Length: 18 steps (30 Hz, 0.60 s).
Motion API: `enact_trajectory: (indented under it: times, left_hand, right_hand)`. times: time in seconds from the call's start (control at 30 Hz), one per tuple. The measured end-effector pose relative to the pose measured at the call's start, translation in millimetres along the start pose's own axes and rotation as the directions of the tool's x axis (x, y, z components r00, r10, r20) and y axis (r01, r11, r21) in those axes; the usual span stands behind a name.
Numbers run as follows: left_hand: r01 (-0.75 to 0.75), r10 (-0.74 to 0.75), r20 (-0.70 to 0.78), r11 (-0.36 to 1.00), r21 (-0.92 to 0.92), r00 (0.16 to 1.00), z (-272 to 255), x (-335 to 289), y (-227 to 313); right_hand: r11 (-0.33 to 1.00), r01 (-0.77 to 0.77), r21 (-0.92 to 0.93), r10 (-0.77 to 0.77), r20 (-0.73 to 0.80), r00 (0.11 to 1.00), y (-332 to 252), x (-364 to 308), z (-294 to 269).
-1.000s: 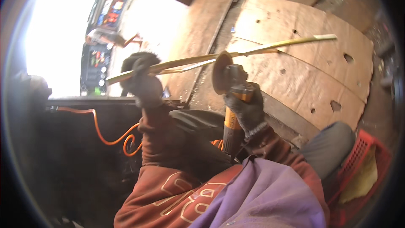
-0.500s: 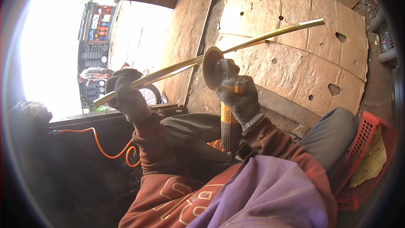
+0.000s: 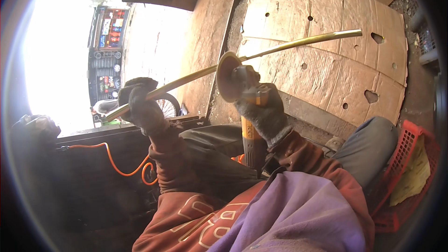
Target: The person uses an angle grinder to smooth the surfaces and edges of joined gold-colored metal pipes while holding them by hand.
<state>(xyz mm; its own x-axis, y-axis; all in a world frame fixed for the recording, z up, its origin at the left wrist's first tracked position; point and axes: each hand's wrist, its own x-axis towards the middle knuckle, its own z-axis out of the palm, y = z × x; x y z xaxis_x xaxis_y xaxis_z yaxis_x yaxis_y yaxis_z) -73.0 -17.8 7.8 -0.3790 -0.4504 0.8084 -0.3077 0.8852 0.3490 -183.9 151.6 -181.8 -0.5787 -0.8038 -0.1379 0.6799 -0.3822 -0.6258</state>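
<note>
Front and centre, I see 1 long gold-coloured bar slanting up to the right, the gloved left grip curled firmly around it near its lower end. The gloved right grip is wrapped about an angle grinder; its disc overlaps the bar, though I cannot tell whether they touch. Flattened cardboard lies beyond.

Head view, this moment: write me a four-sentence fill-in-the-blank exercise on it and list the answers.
1. The left hand and the right hand are both covered by ____.
2. The hand gripping the gold-coloured rod is the ____ one.
3. The angle grinder is in the ____ hand.
4. The crate at the lower right is coloured ____.

Missing words: gloves; left; right; red.
</note>
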Motion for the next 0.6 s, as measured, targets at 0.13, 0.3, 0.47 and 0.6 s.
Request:
enact_trajectory:
  times: [0.13, 0.3, 0.47, 0.6]
  left_hand:
    - [0.052, -0.05, 0.064, 0.998, -0.04, 0.997, -0.8, 3.5, 0.4]
    - [-0.002, 0.001, 0.051, 1.0, 0.017, 0.999, -3.7, 2.2, -1.3]
    - [0.04, -0.042, 0.05, 0.999, 0.034, 0.998, 3.2, 2.2, 4.6]
    - [0.044, -0.046, 0.04, 0.998, 0.053, 0.998, -3.2, 0.7, 3.5]
  right_hand:
    - [0.983, -0.011, -0.182, -0.003, -0.075, 0.997, -3.7, -14.0, -0.1]
    - [0.995, -0.088, -0.043, 0.082, -0.121, 0.989, -7.1, -7.1, -6.9]
    - [0.998, 0.017, -0.059, -0.022, -0.076, 0.997, -0.2, -9.4, -0.7]
    - [0.997, -0.065, -0.048, 0.059, -0.115, 0.992, -6.4, -5.6, -11.2]
